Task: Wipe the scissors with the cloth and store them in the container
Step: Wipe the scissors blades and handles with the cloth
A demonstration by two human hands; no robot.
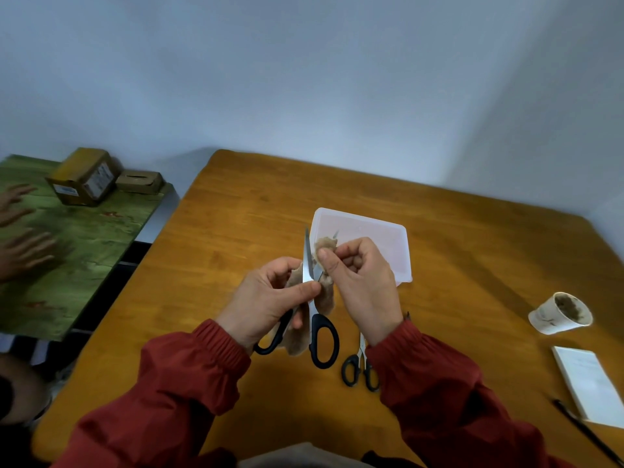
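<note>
Pointing forward, the open black-handled scissors (307, 265) are gripped near the pivot by the left hand (270, 295) over the wooden table (236, 214); a beige cloth (326, 298) is pinched round one blade by the right hand (361, 278), just before the translucent container (381, 238).

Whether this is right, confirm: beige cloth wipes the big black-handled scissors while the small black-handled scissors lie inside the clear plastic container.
Not quite. In the head view the small black-handled scissors lie on the brown wooden table by the right sleeve, outside the clear plastic container. The rest holds.
</note>
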